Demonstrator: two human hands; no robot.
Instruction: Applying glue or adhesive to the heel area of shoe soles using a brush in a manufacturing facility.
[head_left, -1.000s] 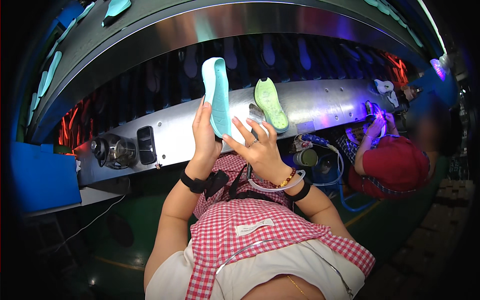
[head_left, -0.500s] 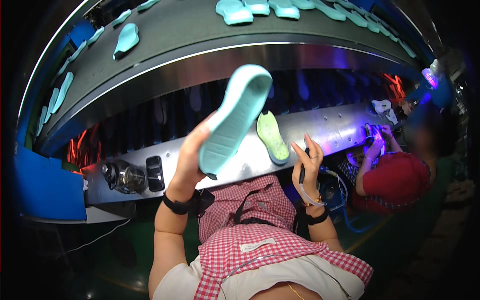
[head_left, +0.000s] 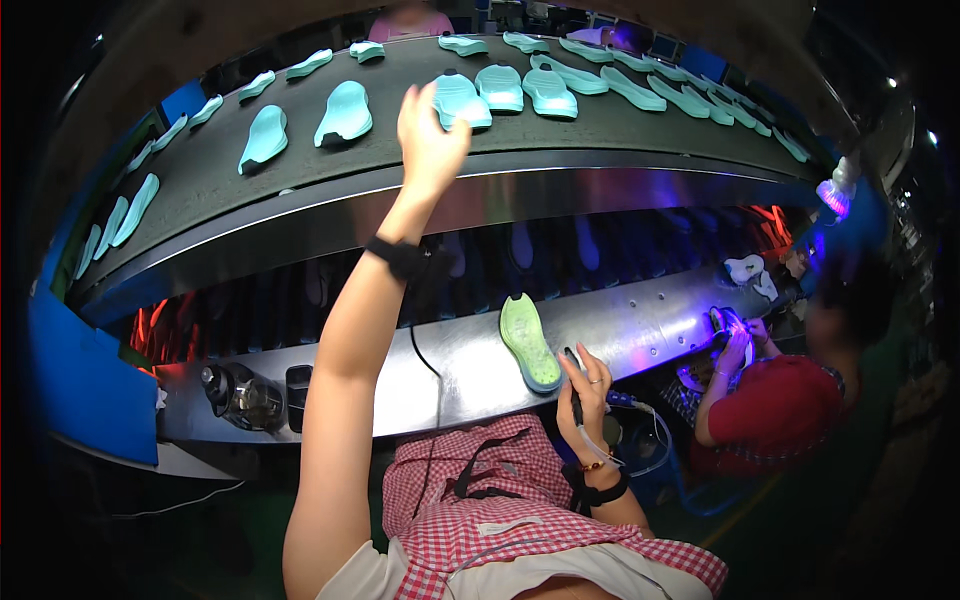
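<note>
My left hand (head_left: 430, 130) is raised to the dark upper conveyor belt (head_left: 300, 180) and grips the near edge of a teal shoe sole (head_left: 462, 98), which lies on the belt in a row with several other teal soles (head_left: 345, 112). My right hand (head_left: 588, 385) is low at the metal counter (head_left: 450, 375), closed around a thin black pen-like tool (head_left: 574, 388) with a hose trailing down. A green shoe sole (head_left: 527, 341) lies on the counter just left of that hand.
A person in a red shirt (head_left: 775, 410) works at the right under violet light (head_left: 728, 322). White pieces (head_left: 748, 268) lie beyond them. A blue panel (head_left: 70, 380) stands at the left, with a glass jar (head_left: 240, 395) on the counter.
My left arm has lifted the teal sole from chest height up onto the upper belt. My right hand has dropped to the counter beside the green sole.
</note>
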